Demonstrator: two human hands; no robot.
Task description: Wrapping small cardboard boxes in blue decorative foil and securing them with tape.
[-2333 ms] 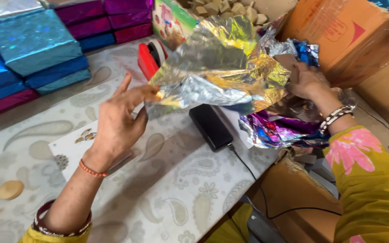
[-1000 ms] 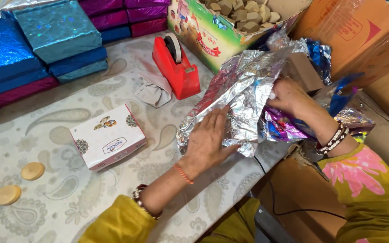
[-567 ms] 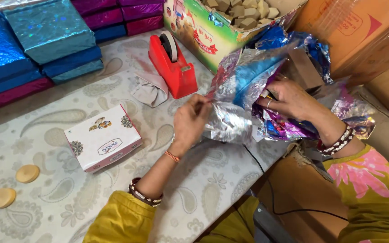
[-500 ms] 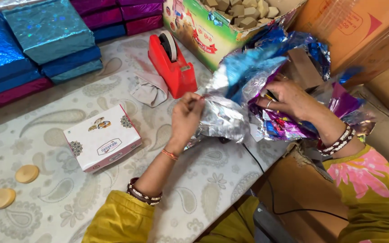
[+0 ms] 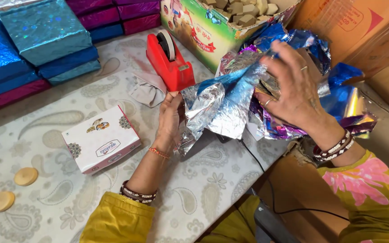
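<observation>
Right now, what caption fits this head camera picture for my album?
Left hand and right hand pull a shiny foil sheet beside a red tape dispenser.

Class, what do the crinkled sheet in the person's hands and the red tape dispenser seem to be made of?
The crinkled sheet looks like thin metallised foil wrap: mirror-bright silver and blue, with sharp creases, probably plastic film or paper-backed. The red tape dispenser looks like moulded plastic: smooth, uniform colour with a soft sheen.

Paisley-clothed table (image 5: 59,121) with white box (image 5: 101,145), red tape dispenser (image 5: 169,63), wooden discs (image 5: 25,176), stacked wrapped boxes (image 5: 41,40)
</observation>
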